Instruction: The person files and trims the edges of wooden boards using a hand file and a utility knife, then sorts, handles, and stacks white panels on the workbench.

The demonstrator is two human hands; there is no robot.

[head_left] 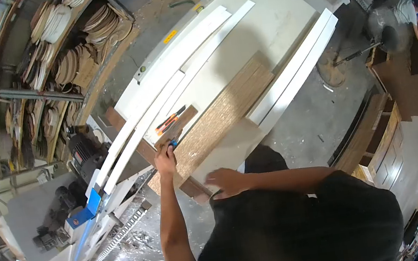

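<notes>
My left hand [165,161] is closed around a small blue object [172,143] at the left end of the workbench, beside a short brown wooden board [184,118]. Its exact kind is hidden by the fingers. Orange-and-black hand tools [167,123] lie just beyond that hand. My right hand [222,181] is close to my waist, next to the near edge of a pale panel [227,152]. Its fingers are blurred, and I cannot tell whether they hold anything. A long wood-grain board [224,108] lies diagonally between the two hands and the far bench.
White strips [208,41] and a long level [170,36] run along the bench's far side. More white strips [296,69] overhang the right side. Shelves of curved wooden pieces [63,44] stand left, near a motor [84,149]. Wooden cabinet parts [378,134] stand right.
</notes>
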